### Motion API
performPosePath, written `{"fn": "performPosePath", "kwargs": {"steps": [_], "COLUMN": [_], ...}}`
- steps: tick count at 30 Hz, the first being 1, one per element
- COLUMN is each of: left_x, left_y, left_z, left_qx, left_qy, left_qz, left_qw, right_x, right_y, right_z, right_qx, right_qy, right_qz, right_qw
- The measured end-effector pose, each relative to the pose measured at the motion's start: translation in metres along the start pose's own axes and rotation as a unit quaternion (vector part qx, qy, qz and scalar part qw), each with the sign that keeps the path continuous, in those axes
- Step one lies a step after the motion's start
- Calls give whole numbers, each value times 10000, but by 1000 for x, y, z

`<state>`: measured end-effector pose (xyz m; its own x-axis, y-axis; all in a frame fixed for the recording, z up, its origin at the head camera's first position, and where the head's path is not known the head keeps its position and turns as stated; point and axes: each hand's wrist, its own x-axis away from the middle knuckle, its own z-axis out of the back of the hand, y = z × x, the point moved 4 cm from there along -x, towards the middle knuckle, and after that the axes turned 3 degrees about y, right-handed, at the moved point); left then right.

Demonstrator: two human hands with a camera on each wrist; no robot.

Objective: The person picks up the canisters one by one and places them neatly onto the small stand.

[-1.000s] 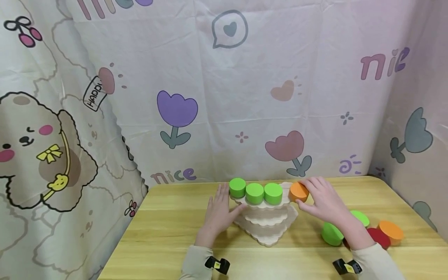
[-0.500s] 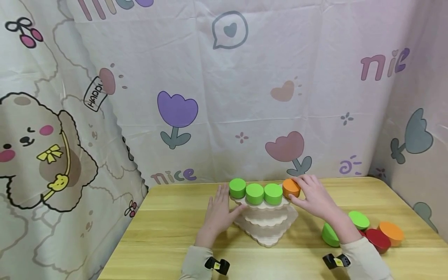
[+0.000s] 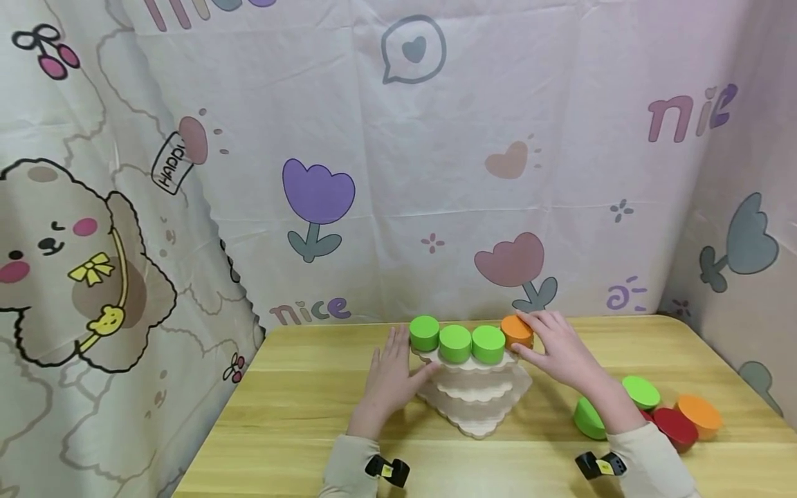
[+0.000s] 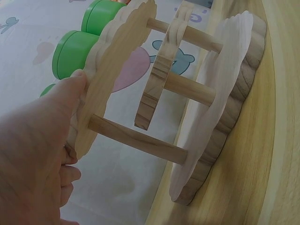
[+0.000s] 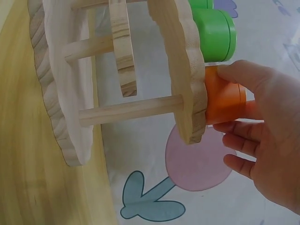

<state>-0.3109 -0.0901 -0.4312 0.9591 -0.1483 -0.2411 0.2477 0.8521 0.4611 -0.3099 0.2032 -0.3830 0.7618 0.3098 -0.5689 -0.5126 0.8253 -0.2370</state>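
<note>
A tiered wooden stand has scalloped boards joined by round posts. Along its top board sit three green round blocks. At the right end of that row, an orange round block stands on the same board, close beside a green one. My right hand grips the orange block between thumb and fingers. On the other side, my left hand holds the top board's left edge, thumb at the scalloped rim beside a green block and fingers curled at the edge, as the left wrist view shows.
Right of the stand, partly behind my right forearm, lie loose round blocks: green, red and orange. They are on the wooden table. A printed cloth hangs behind the table and along both sides.
My right hand has brought the orange block leftward, from the right end of the top board to beside the green row. The left hand has stayed in place.
</note>
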Motion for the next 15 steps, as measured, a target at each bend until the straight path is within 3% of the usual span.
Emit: {"fn": "performPosePath", "kwargs": {"steps": [15], "left_x": [0], "left_y": [0], "left_z": [-1], "left_qx": [-14], "left_qy": [-88], "left_qz": [64], "left_qw": [9999], "right_x": [1], "right_y": [0], "right_z": [2], "right_qx": [20], "right_qy": [37], "right_qz": [70], "right_qw": [10000]}}
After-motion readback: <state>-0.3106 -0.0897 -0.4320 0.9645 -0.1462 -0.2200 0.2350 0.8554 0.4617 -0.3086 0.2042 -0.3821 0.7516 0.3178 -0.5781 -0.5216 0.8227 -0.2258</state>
